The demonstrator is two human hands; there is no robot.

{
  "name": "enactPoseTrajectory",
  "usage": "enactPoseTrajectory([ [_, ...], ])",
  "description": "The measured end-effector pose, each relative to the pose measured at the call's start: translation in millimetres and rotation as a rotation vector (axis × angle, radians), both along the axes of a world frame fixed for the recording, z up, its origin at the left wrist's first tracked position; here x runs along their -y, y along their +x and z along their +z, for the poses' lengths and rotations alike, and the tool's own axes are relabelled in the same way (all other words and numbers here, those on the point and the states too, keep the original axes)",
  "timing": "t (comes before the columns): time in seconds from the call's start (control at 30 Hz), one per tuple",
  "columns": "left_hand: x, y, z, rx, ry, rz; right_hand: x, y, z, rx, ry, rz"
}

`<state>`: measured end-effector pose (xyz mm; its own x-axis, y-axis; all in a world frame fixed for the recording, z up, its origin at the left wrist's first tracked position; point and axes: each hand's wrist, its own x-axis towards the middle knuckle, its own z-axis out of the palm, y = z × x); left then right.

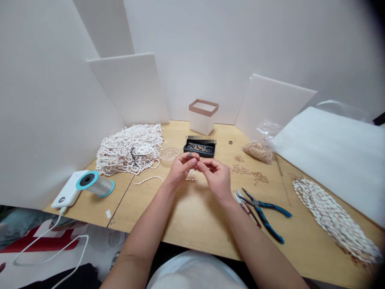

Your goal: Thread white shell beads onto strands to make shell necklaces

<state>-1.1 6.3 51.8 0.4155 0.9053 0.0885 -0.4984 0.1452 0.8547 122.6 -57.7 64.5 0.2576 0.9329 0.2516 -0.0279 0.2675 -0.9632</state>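
Note:
My left hand (183,166) and my right hand (215,174) meet above the middle of the table, fingertips pinched together. Whatever sits between them is too small to make out. Just behind the hands stands a small black tray (192,153) with gold and dark bits in it. A short white bead strand (150,178) lies to the left of my left wrist, and some white beads show below the fingers. Right of my right hand, small gold pieces (240,169) are spread in loose piles.
A heap of white bead strands (129,148), a clear-thread spool (95,184) and a white power bank (69,189) are on the left. Blue-handled pliers (261,210), red-handled scissors (248,208), a bag of gold pieces (258,151) and a strand bundle (333,220) lie right. Behind stands a box (202,122).

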Motion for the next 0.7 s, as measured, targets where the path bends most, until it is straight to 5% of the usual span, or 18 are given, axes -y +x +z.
enactPoseTrajectory([
  [0.53,1,3,14.0,-0.218,0.325,0.005,-2,32,15.1,0.121,-0.133,0.105],
  [0.7,-17,-1,-0.8,-0.495,0.392,0.085,-2,46,18.1,0.031,-0.09,0.125],
])
